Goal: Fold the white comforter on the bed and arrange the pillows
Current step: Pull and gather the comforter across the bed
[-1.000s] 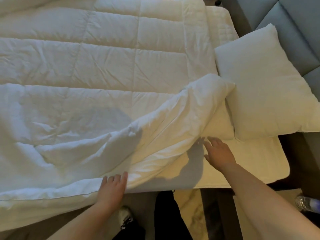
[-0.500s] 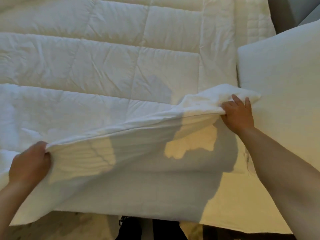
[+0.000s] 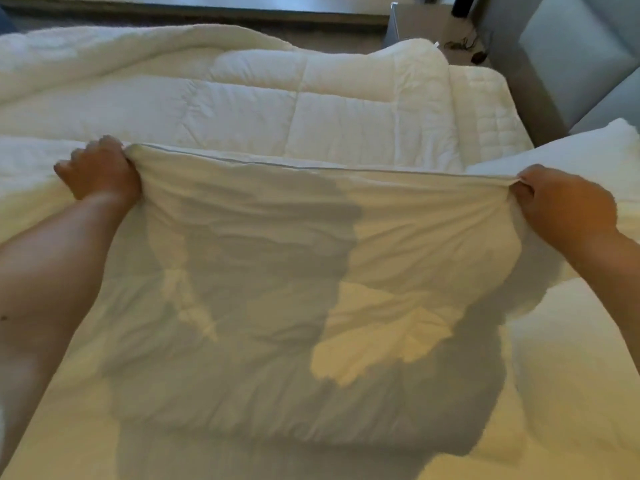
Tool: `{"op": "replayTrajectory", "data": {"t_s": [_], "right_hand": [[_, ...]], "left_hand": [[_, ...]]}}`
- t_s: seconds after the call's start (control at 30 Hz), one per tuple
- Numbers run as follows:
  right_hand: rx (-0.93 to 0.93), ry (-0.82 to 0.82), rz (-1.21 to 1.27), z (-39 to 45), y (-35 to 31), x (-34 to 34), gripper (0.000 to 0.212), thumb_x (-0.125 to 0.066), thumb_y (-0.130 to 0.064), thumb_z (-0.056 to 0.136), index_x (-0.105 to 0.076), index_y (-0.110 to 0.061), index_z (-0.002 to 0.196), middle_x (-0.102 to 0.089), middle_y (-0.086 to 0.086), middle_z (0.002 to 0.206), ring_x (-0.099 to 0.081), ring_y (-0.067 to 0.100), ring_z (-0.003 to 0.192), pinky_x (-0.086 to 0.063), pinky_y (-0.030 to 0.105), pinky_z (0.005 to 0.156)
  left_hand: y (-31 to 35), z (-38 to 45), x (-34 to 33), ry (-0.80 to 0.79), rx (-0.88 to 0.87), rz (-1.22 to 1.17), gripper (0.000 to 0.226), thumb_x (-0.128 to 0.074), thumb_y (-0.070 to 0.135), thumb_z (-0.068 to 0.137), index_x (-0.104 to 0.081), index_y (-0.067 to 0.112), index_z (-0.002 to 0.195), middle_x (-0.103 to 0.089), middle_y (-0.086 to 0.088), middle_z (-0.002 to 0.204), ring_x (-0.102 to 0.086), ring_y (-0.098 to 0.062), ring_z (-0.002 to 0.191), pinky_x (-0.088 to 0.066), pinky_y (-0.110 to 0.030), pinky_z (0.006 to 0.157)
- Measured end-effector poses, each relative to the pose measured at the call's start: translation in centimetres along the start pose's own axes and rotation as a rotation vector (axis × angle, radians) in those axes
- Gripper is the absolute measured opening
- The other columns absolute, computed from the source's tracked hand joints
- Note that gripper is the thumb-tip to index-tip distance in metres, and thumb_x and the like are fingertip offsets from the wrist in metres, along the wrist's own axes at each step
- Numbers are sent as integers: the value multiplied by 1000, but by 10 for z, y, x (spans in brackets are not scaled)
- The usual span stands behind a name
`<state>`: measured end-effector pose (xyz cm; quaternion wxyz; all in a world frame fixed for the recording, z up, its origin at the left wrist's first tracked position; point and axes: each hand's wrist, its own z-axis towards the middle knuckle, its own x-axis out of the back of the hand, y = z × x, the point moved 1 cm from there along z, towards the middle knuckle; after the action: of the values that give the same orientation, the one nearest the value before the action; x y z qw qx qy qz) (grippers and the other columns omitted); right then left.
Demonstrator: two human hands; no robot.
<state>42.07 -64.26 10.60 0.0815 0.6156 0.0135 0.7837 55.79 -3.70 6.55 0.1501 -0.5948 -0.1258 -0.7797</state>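
Comforter: spread on the bed, near edge lifted; that edge's long axis runs left to right between your hands, the bulk lying ahead; left hand and right hand, each grip fisted on the hem, about level; pillow just beyond the right.

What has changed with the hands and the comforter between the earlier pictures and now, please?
A second ago both hands lay open at the near edge. Now the left hand and right hand each grip that edge of the comforter, farther apart, lifting it taut and carrying it across the bed. The pillow stays at the right.
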Motion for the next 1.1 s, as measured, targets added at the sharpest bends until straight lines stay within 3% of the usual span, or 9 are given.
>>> {"op": "replayTrajectory", "data": {"t_s": [0.17,0.33,0.53,0.6,0.67,0.77,0.87,0.97,1.1], "right_hand": [[-202,19,-30,47,-21,-72,25,-40,-21,101,-60,-8,109,-67,22,96,-63,43,79,-42,48,81],[-234,75,-69,82,-52,-125,13,-55,-13,92,-67,-9,93,-64,13,76,-60,35,67,-38,39,68],[-227,370,-10,155,-69,-133,18,-49,-17,94,-62,-6,88,-62,18,84,-58,40,78,-36,44,73],[-284,289,-22,178,-74,-151,25,-42,-24,97,-62,-9,100,-62,19,101,-56,40,95,-35,50,89],[-358,17,-44,178,-79,-196,39,-33,-39,99,-51,-20,129,-52,13,133,-43,39,124,-19,58,108],[-406,-383,-70,125,-88,-298,60,-19,-59,96,-19,-33,151,-17,0,161,-11,35,146,-2,62,113],[-411,-363,5,79,-93,-367,64,-11,-58,97,-12,-30,154,-9,1,164,-2,32,149,3,56,117],[-402,-252,13,93,-82,-390,63,-10,-57,97,-13,-29,154,-11,1,163,-3,29,149,5,52,117],[-372,-84,65,111,-74,-398,62,-15,-54,96,-47,-22,138,-45,6,147,-28,32,141,-13,55,114]], "left_hand": [[43,53,-45,-48,-34,3,31,-41,19,94,-56,4,117,-58,-28,121,-51,-46,118,-31,-57,101],[55,81,-108,-152,54,-43,27,-45,20,94,-58,6,113,-57,-27,122,-52,-46,117,-34,-57,99],[61,119,-135,95,96,-239,17,-53,15,85,-55,-1,91,-56,-35,93,-56,-56,91,-49,-55,83],[70,127,-152,126,90,-378,13,-48,8,83,-51,-3,89,-52,-39,91,-54,-60,90,-49,-58,84],[85,119,-191,56,91,-407,34,-42,30,92,-53,4,111,-53,-36,116,-51,-57,111,-41,-64,98],[112,66,-283,-372,-121,-297,68,-24,62,98,-22,22,153,-20,-11,162,-20,-35,148,-10,-65,114],[120,23,-348,-261,-337,-225,68,-20,65,95,-20,30,153,-23,-6,161,-18,-35,148,-9,-67,111],[123,53,-374,-215,-331,-218,65,-22,63,95,-27,26,149,-30,-12,156,-24,-41,143,-13,-68,112],[120,89,-404,-257,-411,-21,75,-6,71,92,-33,23,144,-38,-18,150,-33,-44,138,-23,-67,111]]}}
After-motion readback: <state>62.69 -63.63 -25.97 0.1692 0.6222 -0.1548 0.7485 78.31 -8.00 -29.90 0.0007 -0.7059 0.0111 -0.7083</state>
